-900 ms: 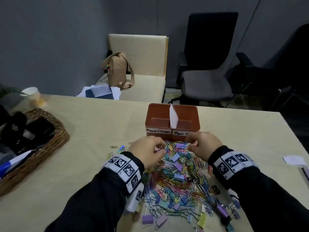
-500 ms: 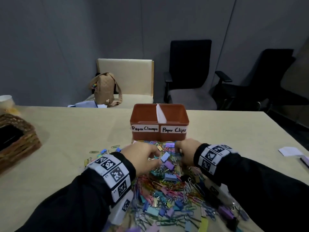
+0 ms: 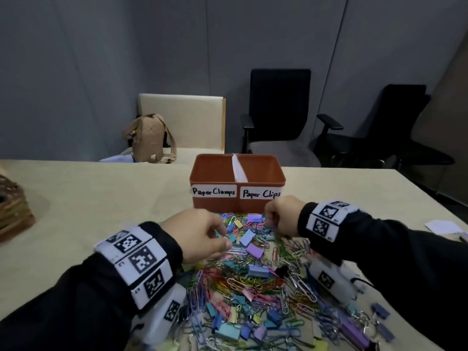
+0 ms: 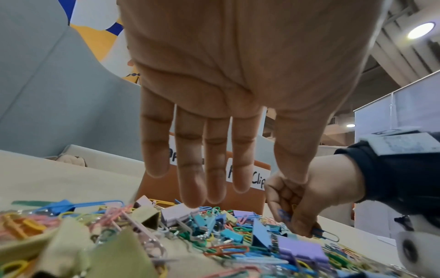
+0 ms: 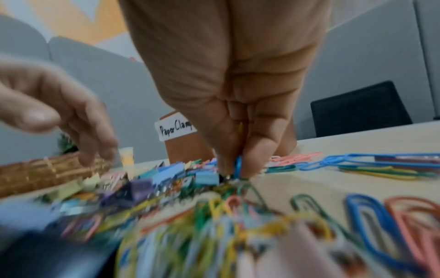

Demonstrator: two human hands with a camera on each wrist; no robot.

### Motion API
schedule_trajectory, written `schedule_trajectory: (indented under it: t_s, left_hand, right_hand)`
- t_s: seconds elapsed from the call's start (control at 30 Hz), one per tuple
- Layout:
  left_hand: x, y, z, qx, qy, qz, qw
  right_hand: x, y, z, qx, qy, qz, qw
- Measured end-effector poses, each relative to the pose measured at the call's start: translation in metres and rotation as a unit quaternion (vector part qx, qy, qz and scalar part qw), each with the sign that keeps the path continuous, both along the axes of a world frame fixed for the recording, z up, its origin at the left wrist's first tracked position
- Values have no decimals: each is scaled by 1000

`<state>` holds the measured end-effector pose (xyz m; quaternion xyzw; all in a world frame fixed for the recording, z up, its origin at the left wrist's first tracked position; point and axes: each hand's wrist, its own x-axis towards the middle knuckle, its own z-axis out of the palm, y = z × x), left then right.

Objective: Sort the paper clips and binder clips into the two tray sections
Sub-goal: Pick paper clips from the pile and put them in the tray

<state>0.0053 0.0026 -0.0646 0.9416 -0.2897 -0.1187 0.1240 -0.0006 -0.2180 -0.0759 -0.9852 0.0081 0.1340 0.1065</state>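
Tabletop (image 3: 101, 198): smooth, matt, pale beige surface.
Tray (image 3: 215, 206): matt terracotta-coloured plastic; white paper labels (image 3: 214, 191) with black hand lettering; white paper divider (image 3: 239, 171).
Paper clips (image 5: 371, 222): wire with a smooth coloured coating, some bare silvery metal.
Binder clips (image 3: 254, 250): pastel painted bodies, matt to satin, with shiny bare-metal wire handles.
Basket (image 3: 12, 211): woven brown wicker, rough.
Bag (image 3: 148, 138): tan quilted cloth.
Wrist bands (image 3: 138, 264): white, printed with black square markers.
Sleeves (image 3: 76, 312): black matt cloth.
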Motion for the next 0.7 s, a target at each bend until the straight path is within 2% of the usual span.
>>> schedule_trajectory:
  t_s: [0.07,0.23,0.4,0.57,0.7]
  left_hand:
    - [11,-1,-4,6,6,8,1000]
    - [20,-9,-7,13,13,6,1000]
    - [14,-16,-11,39,15,-1,999]
    - [-5,-5,4,34,5,27,999]
    - [-26,9,17,23,-13,62,998]
  right_hand:
    - [7,-8,1,18,17,-7,1000]
    - [7,-18,1,-28,81,30,996]
    - [-7,-4,-9,-120,65,70,988]
    - [-13,5,-2,-119,32,72,990]
    - [-26,-2,4,-141,74,102,982]
